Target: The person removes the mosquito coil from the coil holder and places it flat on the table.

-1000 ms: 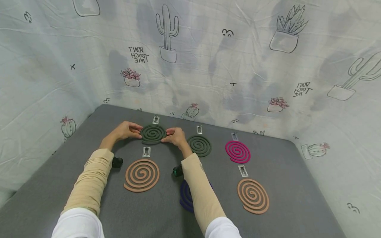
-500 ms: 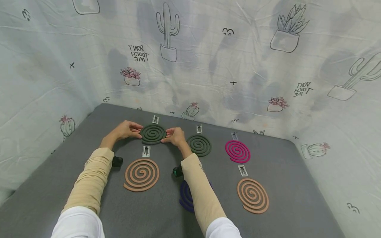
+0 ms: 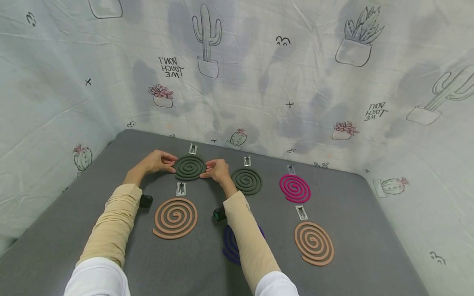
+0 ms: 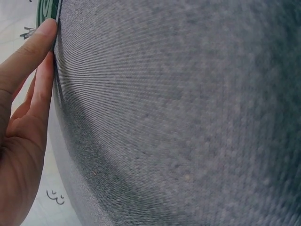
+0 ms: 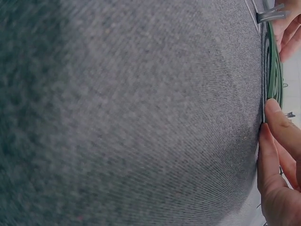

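A dark green mosquito coil (image 3: pixel 189 167) lies flat at the back left of the grey surface, close over the cloth. My left hand (image 3: pixel 157 161) pinches its left edge, thumb above and fingers lower down. Opposite it, my right hand (image 3: pixel 218 169) pinches the right edge in the same way. In the right wrist view the coil (image 5: pixel 273 70) is seen edge-on as stacked green layers, with both hands at its rim. Only a corner of the coil (image 4: pixel 46 8) shows in the left wrist view, under the thumb. A small metal coil stand (image 3: pixel 193 149) sits just behind it.
Another green coil (image 3: pixel 246 181), a pink coil (image 3: pixel 295 188) and two tan coils (image 3: pixel 175 218) (image 3: pixel 314 244) lie around. A purple coil (image 3: pixel 231 246) is partly hidden under the right forearm. Metal stands (image 3: pixel 181 188) lie by several coils. A printed cloth (image 3: pixel 252 82) hangs behind.
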